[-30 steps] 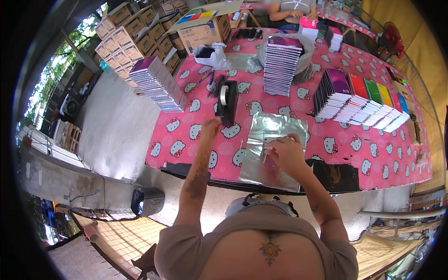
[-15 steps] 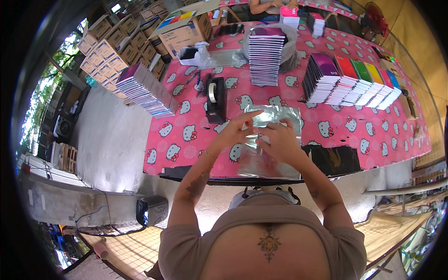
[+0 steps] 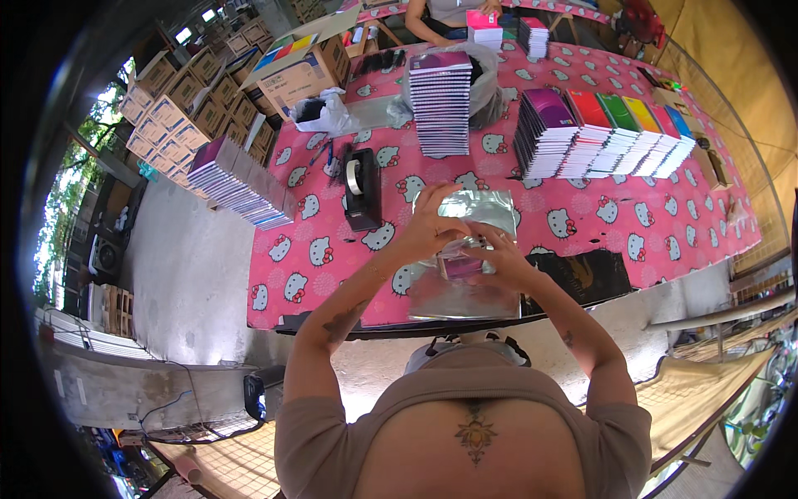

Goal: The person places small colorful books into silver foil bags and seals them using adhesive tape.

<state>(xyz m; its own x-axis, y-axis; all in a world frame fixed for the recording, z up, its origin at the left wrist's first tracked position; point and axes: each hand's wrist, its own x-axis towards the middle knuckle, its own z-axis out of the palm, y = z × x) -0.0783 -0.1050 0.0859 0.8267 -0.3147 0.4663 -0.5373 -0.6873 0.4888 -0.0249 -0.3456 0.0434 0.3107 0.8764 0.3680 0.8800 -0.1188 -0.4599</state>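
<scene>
one left hand [image 3: 434, 228] and one right hand [image 3: 502, 258], fingers half curled, nearly meet over glossy film [image 3: 465, 302], likely light and slippery, best pinched at its edges; their hold i cannot tell

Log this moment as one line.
left hand, right hand: over shiny plastic sheet | tape dispenser: left of sheet | notebook stacks: beyond

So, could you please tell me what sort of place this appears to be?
Probably a small packing workshop: notebooks stand in tall stacks on a pink-covered table, a tape dispenser sits near the left hand, and cardboard boxes are piled beyond.
</scene>
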